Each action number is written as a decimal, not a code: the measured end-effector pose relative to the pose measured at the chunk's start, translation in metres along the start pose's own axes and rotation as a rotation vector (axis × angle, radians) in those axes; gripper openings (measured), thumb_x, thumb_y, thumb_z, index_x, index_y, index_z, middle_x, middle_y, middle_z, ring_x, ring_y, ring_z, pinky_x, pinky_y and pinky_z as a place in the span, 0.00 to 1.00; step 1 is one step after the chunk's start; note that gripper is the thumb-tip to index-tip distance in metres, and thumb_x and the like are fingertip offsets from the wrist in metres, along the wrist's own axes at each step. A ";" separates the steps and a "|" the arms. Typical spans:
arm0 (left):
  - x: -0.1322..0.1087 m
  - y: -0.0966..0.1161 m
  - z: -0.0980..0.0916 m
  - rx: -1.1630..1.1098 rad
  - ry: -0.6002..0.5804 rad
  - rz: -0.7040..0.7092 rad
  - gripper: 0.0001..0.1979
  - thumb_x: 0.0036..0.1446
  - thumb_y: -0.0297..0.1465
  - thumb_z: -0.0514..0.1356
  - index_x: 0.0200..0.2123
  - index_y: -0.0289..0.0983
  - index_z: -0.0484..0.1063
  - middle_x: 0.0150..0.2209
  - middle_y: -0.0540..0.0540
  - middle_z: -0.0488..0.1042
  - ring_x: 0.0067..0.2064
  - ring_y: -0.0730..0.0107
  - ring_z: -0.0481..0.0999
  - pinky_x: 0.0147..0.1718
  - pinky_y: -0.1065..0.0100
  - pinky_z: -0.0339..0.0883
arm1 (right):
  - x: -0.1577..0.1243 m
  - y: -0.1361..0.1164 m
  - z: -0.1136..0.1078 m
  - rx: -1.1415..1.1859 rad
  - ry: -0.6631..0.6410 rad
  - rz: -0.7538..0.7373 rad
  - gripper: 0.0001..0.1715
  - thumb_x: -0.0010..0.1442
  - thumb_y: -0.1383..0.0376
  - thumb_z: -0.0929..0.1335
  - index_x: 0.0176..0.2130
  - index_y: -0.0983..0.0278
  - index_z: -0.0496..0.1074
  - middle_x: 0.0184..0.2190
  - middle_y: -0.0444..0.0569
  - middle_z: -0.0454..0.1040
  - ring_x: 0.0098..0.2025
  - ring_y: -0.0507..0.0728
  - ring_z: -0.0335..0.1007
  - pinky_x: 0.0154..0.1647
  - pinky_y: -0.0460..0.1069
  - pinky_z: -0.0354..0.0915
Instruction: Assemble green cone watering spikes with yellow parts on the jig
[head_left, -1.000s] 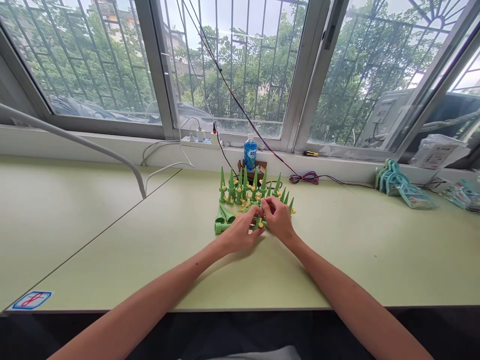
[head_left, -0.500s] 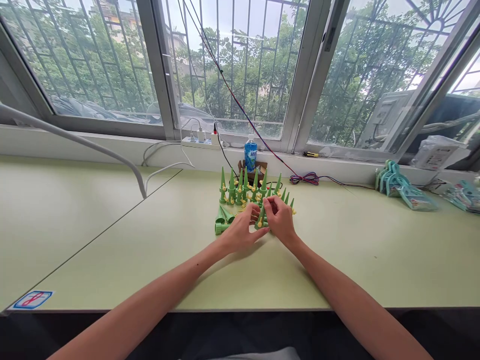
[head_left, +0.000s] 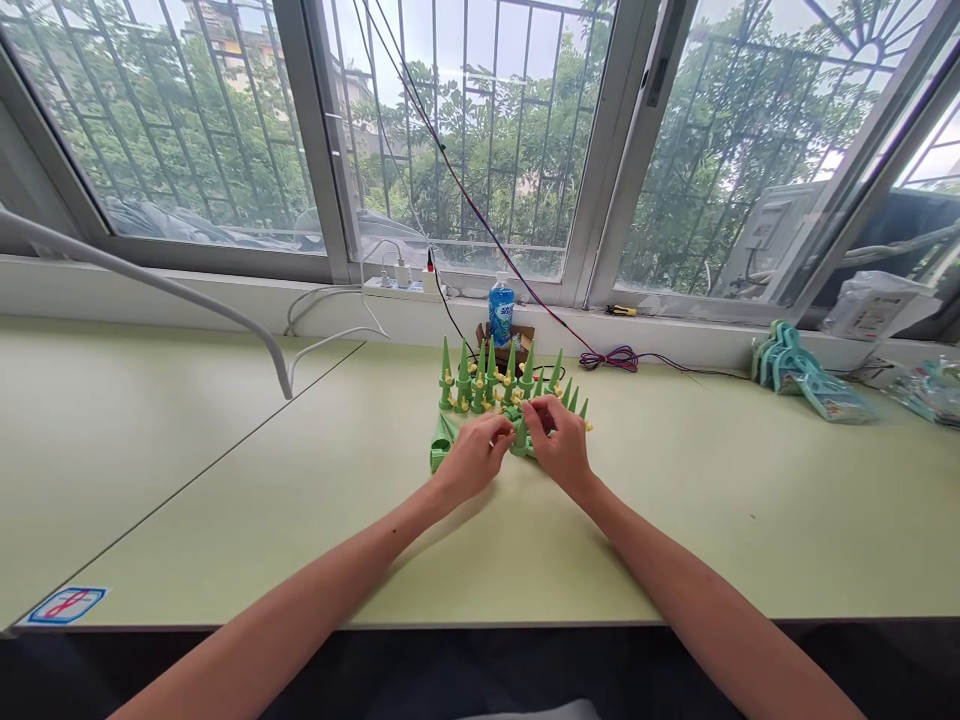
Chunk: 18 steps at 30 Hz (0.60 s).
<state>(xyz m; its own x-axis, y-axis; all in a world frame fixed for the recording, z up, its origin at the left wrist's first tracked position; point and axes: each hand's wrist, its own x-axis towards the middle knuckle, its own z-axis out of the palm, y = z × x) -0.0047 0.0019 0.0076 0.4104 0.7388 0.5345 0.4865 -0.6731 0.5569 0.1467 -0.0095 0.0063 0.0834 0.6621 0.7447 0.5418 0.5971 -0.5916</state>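
Observation:
My right hand (head_left: 559, 440) pinches a green plastic watering spike (head_left: 521, 437) near its pointed tip, holding it upright low over the table. Close against the spike's left side, my left hand (head_left: 474, 455) has its thumb and fingers pressed together; whatever is between them is too small to make out. Just beyond both hands stand several green spikes with yellow valves (head_left: 463, 382), tips up. Loose green cone parts (head_left: 442, 430) and a green cap-like piece (head_left: 439, 455) lie left of my left hand.
A blue bottle (head_left: 501, 310) and a small brown box (head_left: 525, 340) stand behind the spikes. Coiled cable (head_left: 611, 358) lies at the back. Teal packaged items (head_left: 784, 360) are at the right. A grey hose (head_left: 225, 312) arches over the left side.
My left hand has closed from an open reach into a pinch beside the spike. The yellow valve seen on that spike before no longer shows. My right hand stays nearly in place.

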 end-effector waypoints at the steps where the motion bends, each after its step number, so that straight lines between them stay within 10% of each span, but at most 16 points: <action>1: 0.001 -0.001 -0.001 0.011 0.003 0.007 0.08 0.58 0.30 0.52 0.30 0.37 0.70 0.29 0.47 0.72 0.31 0.69 0.70 0.30 0.68 0.65 | 0.000 0.000 0.000 0.008 -0.002 -0.006 0.15 0.64 0.56 0.62 0.31 0.63 0.65 0.21 0.42 0.66 0.21 0.49 0.59 0.26 0.44 0.58; 12: 0.022 -0.049 -0.046 0.126 0.220 -0.074 0.08 0.56 0.31 0.52 0.31 0.37 0.71 0.28 0.48 0.73 0.29 0.71 0.70 0.32 0.70 0.64 | 0.001 0.001 0.002 0.083 0.029 -0.010 0.11 0.65 0.58 0.61 0.39 0.63 0.66 0.18 0.36 0.55 0.19 0.48 0.51 0.22 0.44 0.53; 18: 0.026 -0.075 -0.059 0.168 0.151 -0.105 0.08 0.54 0.31 0.53 0.31 0.37 0.71 0.29 0.48 0.75 0.32 0.69 0.72 0.35 0.69 0.65 | -0.001 0.005 0.003 0.078 0.005 -0.011 0.12 0.66 0.58 0.61 0.39 0.63 0.65 0.19 0.38 0.58 0.20 0.48 0.51 0.23 0.44 0.53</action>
<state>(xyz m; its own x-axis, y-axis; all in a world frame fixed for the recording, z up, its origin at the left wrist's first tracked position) -0.0762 0.0702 0.0177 0.2372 0.7828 0.5753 0.6472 -0.5689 0.5073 0.1466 -0.0060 0.0021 0.0818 0.6532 0.7527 0.4756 0.6381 -0.6055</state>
